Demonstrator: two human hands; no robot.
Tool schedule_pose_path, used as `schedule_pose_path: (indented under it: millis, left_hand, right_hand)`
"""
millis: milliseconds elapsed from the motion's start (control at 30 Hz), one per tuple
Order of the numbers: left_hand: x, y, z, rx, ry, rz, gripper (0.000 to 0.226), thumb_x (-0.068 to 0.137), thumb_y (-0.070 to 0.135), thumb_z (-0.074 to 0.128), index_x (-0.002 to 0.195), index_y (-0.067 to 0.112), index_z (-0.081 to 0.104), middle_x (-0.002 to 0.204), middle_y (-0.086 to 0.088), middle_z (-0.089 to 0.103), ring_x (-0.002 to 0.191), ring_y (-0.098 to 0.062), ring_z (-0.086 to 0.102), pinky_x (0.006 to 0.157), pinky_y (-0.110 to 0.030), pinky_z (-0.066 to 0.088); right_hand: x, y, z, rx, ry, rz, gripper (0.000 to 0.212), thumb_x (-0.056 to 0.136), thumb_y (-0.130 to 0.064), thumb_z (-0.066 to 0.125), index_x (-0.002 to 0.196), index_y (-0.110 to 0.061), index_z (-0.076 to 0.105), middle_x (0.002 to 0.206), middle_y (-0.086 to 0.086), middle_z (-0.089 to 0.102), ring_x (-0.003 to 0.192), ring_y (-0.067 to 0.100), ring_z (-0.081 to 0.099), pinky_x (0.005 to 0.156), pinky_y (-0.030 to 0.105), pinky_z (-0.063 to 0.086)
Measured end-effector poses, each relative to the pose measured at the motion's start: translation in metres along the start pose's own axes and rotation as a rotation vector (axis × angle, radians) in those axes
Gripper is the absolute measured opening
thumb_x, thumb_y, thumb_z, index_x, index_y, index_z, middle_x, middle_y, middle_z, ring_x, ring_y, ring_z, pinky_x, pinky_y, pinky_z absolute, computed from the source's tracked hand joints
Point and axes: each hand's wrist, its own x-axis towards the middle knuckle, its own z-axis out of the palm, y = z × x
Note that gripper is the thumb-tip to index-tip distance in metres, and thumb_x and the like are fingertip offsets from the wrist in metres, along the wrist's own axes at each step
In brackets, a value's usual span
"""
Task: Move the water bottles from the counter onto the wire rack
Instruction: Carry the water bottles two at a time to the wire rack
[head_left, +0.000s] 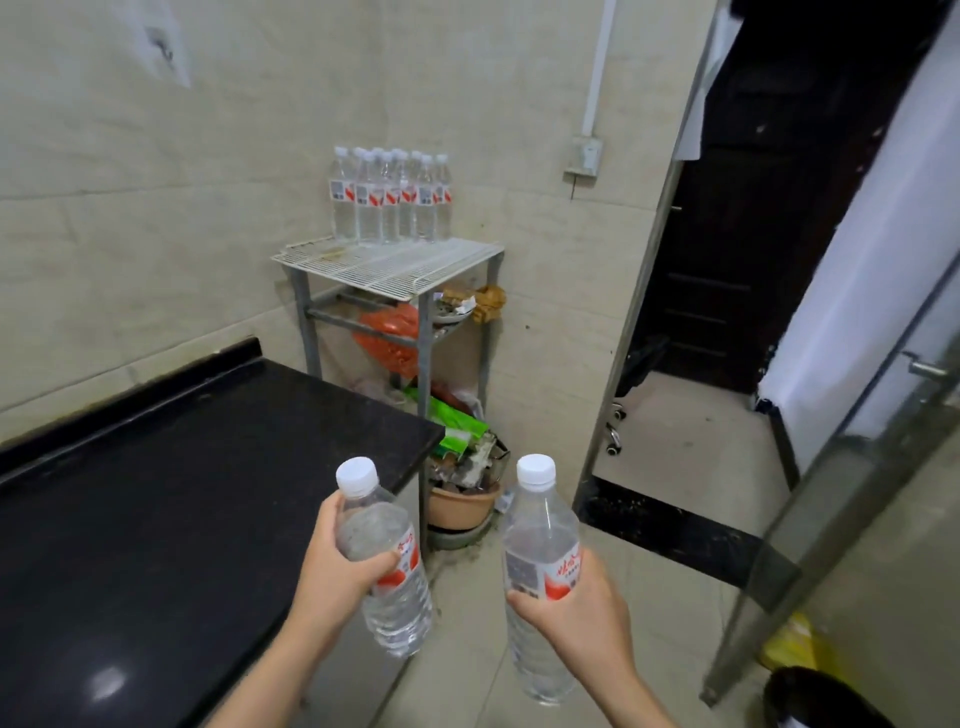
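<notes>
My left hand (337, 566) grips a clear water bottle (384, 561) with a white cap and red label, held upright just past the counter's right edge. My right hand (576, 608) grips a second water bottle (540, 577) of the same kind, upright over the floor. Ahead in the corner stands the wire rack (389, 267). Several more bottles (389, 200) stand in a cluster at the back of its white top shelf. The front of that shelf is bare. The black counter (156, 493) on the left shows no bottles.
Under the rack's top shelf hang a red bag (389, 338) and clutter. A pot full of rubbish (462, 499) sits on the floor by the rack's legs. An open doorway (727, 260) and a glass door (857, 493) are on the right.
</notes>
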Motion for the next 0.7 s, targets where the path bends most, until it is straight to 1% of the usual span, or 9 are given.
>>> schedule_pose_path:
  millis: [67, 167, 233, 300, 367, 400, 500, 600, 700]
  left_hand:
    - [0.040, -0.003, 0.006, -0.007, 0.011, 0.030, 0.069, 0.034, 0.033, 0.070, 0.099, 0.039, 0.048, 0.109, -0.003, 0.060, 0.102, -0.024, 0.060, 0.090, -0.046, 0.050]
    - [0.101, -0.005, 0.017, -0.022, 0.001, 0.058, 0.078, 0.034, 0.033, 0.071, 0.109, 0.028, 0.048, 0.111, -0.006, 0.060, 0.105, -0.026, 0.059, 0.094, -0.047, 0.048]
    - [0.139, -0.003, 0.025, -0.040, -0.001, 0.062, 0.074, 0.034, 0.032, 0.071, 0.106, 0.032, 0.049, 0.105, -0.002, 0.061, 0.100, -0.024, 0.060, 0.091, -0.043, 0.048]
    - [0.168, 0.003, 0.032, -0.056, -0.022, 0.066, 0.071, 0.034, 0.032, 0.071, 0.102, 0.037, 0.049, 0.101, 0.003, 0.061, 0.095, -0.019, 0.060, 0.087, -0.038, 0.048]
    - [0.200, 0.006, 0.039, -0.072, -0.050, 0.072, 0.076, 0.034, 0.033, 0.071, 0.106, 0.031, 0.049, 0.101, 0.005, 0.061, 0.095, -0.016, 0.060, 0.086, -0.036, 0.047]
    - [0.213, 0.007, 0.042, -0.077, -0.064, 0.068, 0.078, 0.034, 0.033, 0.071, 0.108, 0.029, 0.048, 0.102, 0.005, 0.062, 0.096, -0.015, 0.060, 0.087, -0.036, 0.048]
    - [0.244, 0.008, 0.051, -0.065, -0.077, 0.051, 0.073, 0.035, 0.032, 0.071, 0.105, 0.034, 0.050, 0.107, 0.001, 0.063, 0.101, -0.020, 0.061, 0.090, -0.040, 0.050]
    - [0.275, 0.013, 0.060, -0.064, -0.097, 0.053, 0.072, 0.034, 0.031, 0.073, 0.102, 0.037, 0.051, 0.110, -0.003, 0.063, 0.103, -0.021, 0.062, 0.090, -0.041, 0.051]
    - [0.305, 0.029, 0.071, -0.058, -0.102, 0.087, 0.071, 0.033, 0.028, 0.074, 0.100, 0.040, 0.052, 0.107, 0.000, 0.065, 0.101, -0.018, 0.064, 0.088, -0.040, 0.052]
  right_hand:
    - [0.036, -0.006, 0.004, -0.027, 0.010, -0.010, 0.053, 0.048, -0.047, 0.074, 0.091, -0.025, 0.053, 0.091, -0.005, 0.063, 0.088, 0.018, 0.062, 0.073, 0.030, 0.049]
    - [0.090, -0.021, 0.007, -0.071, 0.027, -0.004, 0.052, 0.052, -0.041, 0.076, 0.093, -0.021, 0.052, 0.093, -0.003, 0.064, 0.089, 0.021, 0.062, 0.072, 0.031, 0.048]
    - [0.124, -0.033, 0.009, -0.085, 0.050, -0.017, 0.052, 0.052, -0.041, 0.077, 0.092, -0.021, 0.052, 0.093, -0.002, 0.064, 0.088, 0.021, 0.062, 0.073, 0.032, 0.049]
    - [0.149, -0.045, 0.009, -0.083, 0.065, -0.020, 0.051, 0.052, -0.039, 0.078, 0.091, -0.021, 0.051, 0.093, -0.001, 0.061, 0.090, 0.021, 0.061, 0.073, 0.031, 0.047]
    - [0.179, -0.054, 0.012, -0.065, 0.074, -0.020, 0.049, 0.054, -0.036, 0.080, 0.089, -0.022, 0.050, 0.091, -0.002, 0.059, 0.089, 0.021, 0.059, 0.071, 0.029, 0.043]
    - [0.192, -0.058, 0.012, -0.059, 0.077, -0.016, 0.048, 0.055, -0.034, 0.081, 0.089, -0.023, 0.049, 0.090, -0.003, 0.058, 0.088, 0.020, 0.058, 0.070, 0.028, 0.041]
    - [0.224, -0.066, 0.013, -0.035, 0.089, 0.003, 0.048, 0.055, -0.030, 0.083, 0.088, -0.023, 0.049, 0.087, -0.004, 0.057, 0.084, 0.019, 0.055, 0.071, 0.029, 0.041]
    - [0.261, -0.070, 0.012, -0.003, 0.084, -0.007, 0.049, 0.054, -0.028, 0.084, 0.090, -0.022, 0.051, 0.090, -0.001, 0.061, 0.088, 0.022, 0.059, 0.074, 0.032, 0.047]
    - [0.308, -0.074, 0.010, 0.018, 0.055, -0.032, 0.050, 0.054, -0.029, 0.084, 0.092, -0.022, 0.053, 0.094, 0.001, 0.064, 0.087, 0.021, 0.060, 0.077, 0.036, 0.050]
